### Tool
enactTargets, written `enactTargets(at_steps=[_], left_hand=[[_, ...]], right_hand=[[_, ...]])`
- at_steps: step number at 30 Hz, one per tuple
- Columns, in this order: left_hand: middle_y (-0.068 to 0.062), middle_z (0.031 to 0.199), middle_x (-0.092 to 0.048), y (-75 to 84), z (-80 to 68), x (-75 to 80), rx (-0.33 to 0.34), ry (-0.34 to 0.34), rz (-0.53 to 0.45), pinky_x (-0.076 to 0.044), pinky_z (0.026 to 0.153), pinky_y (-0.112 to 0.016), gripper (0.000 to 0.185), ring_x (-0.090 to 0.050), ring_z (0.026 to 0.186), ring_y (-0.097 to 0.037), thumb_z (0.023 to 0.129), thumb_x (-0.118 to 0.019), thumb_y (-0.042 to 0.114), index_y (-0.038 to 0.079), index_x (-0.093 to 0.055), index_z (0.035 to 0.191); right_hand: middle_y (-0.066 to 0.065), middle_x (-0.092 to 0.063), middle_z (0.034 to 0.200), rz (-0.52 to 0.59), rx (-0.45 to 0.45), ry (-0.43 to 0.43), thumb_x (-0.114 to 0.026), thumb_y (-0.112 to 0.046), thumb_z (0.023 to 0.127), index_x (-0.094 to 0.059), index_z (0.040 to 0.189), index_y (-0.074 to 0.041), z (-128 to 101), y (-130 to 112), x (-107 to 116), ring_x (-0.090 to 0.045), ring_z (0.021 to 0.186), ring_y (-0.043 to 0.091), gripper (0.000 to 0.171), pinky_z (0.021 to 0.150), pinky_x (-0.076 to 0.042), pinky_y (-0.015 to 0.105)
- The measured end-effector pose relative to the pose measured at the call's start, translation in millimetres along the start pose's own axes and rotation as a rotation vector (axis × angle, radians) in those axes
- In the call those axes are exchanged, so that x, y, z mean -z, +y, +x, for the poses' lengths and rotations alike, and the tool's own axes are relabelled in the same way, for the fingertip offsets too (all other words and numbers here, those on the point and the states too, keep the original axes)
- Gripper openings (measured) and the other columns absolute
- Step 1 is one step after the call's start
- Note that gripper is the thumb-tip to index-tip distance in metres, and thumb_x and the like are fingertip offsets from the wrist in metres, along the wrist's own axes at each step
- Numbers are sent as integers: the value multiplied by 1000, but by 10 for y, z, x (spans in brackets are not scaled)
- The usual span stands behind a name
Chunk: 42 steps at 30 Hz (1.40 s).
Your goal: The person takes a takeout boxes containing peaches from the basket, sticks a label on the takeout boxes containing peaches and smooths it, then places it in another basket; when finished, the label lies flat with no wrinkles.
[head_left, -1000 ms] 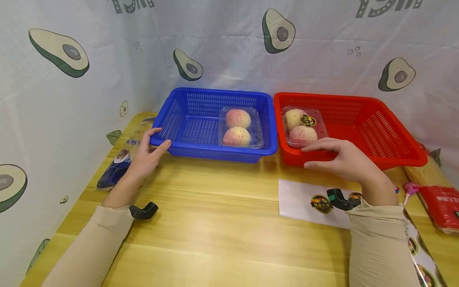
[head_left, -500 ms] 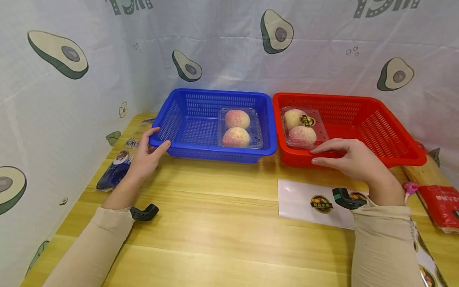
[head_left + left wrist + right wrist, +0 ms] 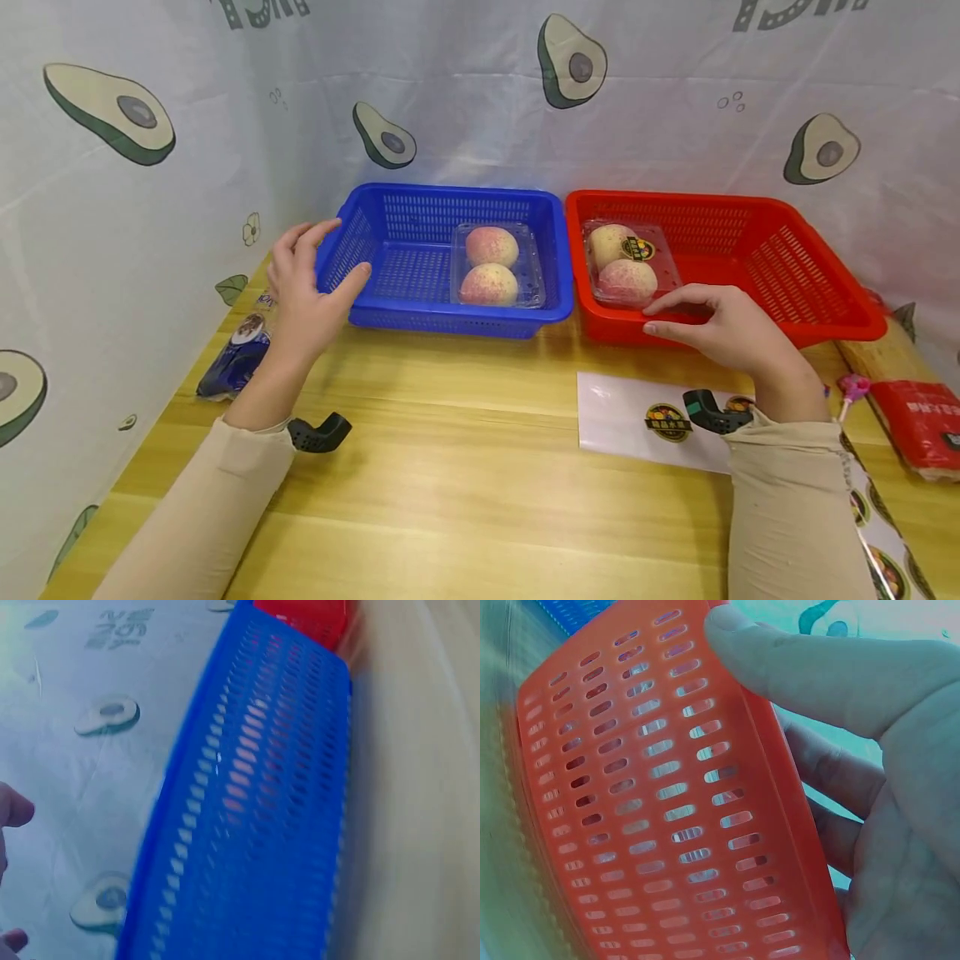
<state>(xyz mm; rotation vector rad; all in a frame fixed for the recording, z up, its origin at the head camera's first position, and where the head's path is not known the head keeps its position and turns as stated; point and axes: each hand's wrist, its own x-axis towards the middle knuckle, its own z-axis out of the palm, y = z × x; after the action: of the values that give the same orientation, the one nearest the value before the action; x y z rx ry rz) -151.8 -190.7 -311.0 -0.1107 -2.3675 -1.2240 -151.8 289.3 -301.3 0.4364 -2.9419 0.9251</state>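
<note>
The left hand [image 3: 303, 287] hovers with fingers spread and relaxed, gripping nothing, just beside the near left corner of the blue basket [image 3: 390, 312]. The right hand [image 3: 723, 329] curls over the near rim of the red basket [image 3: 817, 321], thumb outside and fingers inside, as the right wrist view shows. Each basket holds a clear clamshell of peaches [image 3: 491, 267]; the red one's pack [image 3: 626, 267] sits at its left end. With only one rim held, a pull there would likely skew or tip the red basket and slide its pack.

Head view bright, even, soft shadows, edges bowed; wrist views close, blurred, tinted bluish-green.
</note>
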Motion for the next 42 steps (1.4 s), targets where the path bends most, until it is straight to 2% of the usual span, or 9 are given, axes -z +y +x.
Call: enactTargets(at_steps=[6, 14, 18, 22, 26, 30, 35, 38, 42], left_hand=[[-5, 162, -15, 373, 355, -301, 56, -214, 30, -7, 111, -66, 64, -8, 146, -32, 95, -62, 52, 37, -39, 153], [-3, 162, -24, 647, 783, -691, 314, -483, -108, -31, 113, -53, 70, -25, 147, -24, 97, -60, 54, 35, -29, 157], [0, 163, -24, 712, 922, -858, 461, -574, -190, -31, 112, -52, 71, -30, 145, -27, 97, -60, 54, 36, -26, 157], [2, 162, -24, 668, 1023, -986, 647, -611, -290, -34, 109, -55, 67, -33, 142, -34, 98, -61, 51, 38, -29, 156], [-8, 161, -24, 594, 1072, -1057, 785, -655, -300, -39, 105, -57, 64, -36, 138, -40, 99, -60, 47, 37, -31, 155], [-19, 158, -25, 552, 1079, -1085, 818, -790, -250, -41, 102, -61, 68, -38, 137, -43, 98, -59, 52, 38, -26, 157], [-19, 162, -21, 476, 1071, -1096, 759, -967, -218, -29, 110, -65, 68, -33, 142, -42, 103, -50, 52, 41, -17, 160], [-20, 162, -19, 457, 1071, -1111, 743, -977, -240, -31, 110, -62, 67, -35, 140, -45, 104, -50, 47, 42, -14, 160], [-18, 161, -23, 492, 1076, -1145, 759, -903, -273, -48, 97, -51, 78, -43, 132, -45, 102, -57, 43, 46, -4, 160]], right_hand=[[8, -70, 104, 4, -3, -1, -81, -31, 88, -78, 109, -14, 5, 22, -11, -53, 88, 24, 27, 64, -50, 23], [8, -69, 105, 11, -19, -20, -80, -33, 88, -78, 110, -15, 9, 13, -17, -52, 92, 25, 28, 67, -50, 24], [8, -69, 106, 12, -23, -26, -80, -34, 88, -78, 110, -15, 12, 9, -8, -52, 93, 25, 29, 68, -50, 25], [8, -70, 105, 14, -20, -23, -81, -34, 88, -78, 110, -16, 13, 16, 0, -52, 92, 25, 29, 67, -50, 24], [8, -69, 105, 18, -23, -25, -81, -34, 88, -78, 110, -16, 8, 11, 10, -52, 92, 26, 28, 66, -50, 24], [8, -69, 105, 25, -22, -30, -81, -33, 88, -78, 110, -15, 12, 10, 13, -52, 93, 26, 28, 66, -51, 24], [7, -69, 106, 37, -50, -35, -82, -32, 87, -78, 110, -17, 26, 5, 1, -52, 95, 25, 28, 68, -51, 25], [7, -69, 107, 36, -65, -38, -82, -32, 87, -78, 111, -17, 32, 5, -2, -52, 96, 26, 28, 69, -51, 26], [8, -69, 109, 30, -68, -37, -81, -32, 87, -78, 111, -17, 33, 14, 5, -53, 97, 27, 28, 69, -51, 27]])
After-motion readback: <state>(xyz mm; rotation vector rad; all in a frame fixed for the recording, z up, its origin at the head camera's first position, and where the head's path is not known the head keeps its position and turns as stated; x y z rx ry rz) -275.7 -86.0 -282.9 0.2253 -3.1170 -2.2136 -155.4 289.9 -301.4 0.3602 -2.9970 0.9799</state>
